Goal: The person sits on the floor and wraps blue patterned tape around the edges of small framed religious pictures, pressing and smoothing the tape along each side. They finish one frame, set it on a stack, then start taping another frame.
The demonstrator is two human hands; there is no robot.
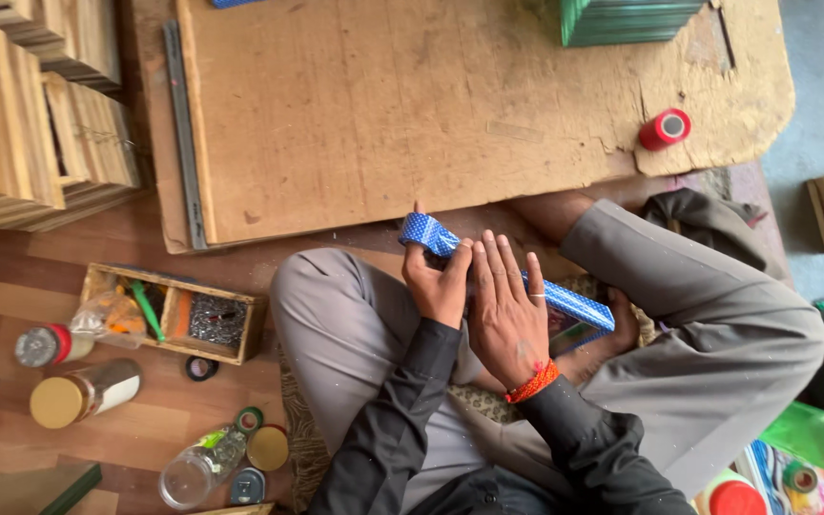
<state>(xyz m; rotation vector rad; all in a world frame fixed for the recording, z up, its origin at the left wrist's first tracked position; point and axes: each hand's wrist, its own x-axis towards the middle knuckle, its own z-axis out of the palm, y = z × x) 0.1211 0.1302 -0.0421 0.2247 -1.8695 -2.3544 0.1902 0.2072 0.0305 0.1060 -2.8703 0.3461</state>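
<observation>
The right hand (pixel 505 310) lay flat, its 4 fingers (pixel 498 262) spread over a blue patterned box (pixel 579 307) resting in the person's lap; the left hand (pixel 436 281) pinched its loose wrapping end (pixel 428 232). The box looked light and stiff, its glossy wrap probably slippery; best held by its long edges. A red tape roll (pixel 665 129) sat well apart on the tabletop (pixel 383 105).

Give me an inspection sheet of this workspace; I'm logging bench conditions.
Surface: worn board, chipped edge, on wooden floor.
Job's things: blue dotted wrapped box on the lap.
Clutter: red tape roll, wooden tray of small parts, jars, clear bottle.
Grippers: left hand grips the box end; right hand lies flat on it, fingers spread.
Cables: nothing seen.
Surroundings: stacked wooden pieces, green stack.
</observation>
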